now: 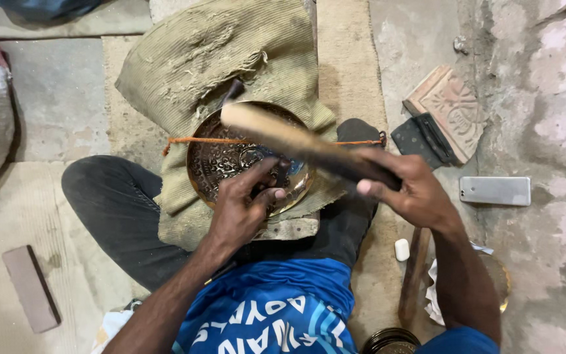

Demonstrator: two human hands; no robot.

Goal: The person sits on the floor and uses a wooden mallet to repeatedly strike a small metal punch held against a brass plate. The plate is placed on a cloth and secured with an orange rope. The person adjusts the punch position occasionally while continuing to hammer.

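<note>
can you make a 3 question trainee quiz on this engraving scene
1. True or false: the right hand grips a wooden stick.
2. What does the left hand press on? A) phone B) brass plate C) brick
3. Which flat silver thing lies on the floor on the right-hand side?

Key
1. True; the stick slants over the plate.
2. B, the brass plate, which rests on a cloth over the lap, with an orange cord across it. The fingers seem to pinch a small tool, too hidden to name.
3. The phone.
</note>
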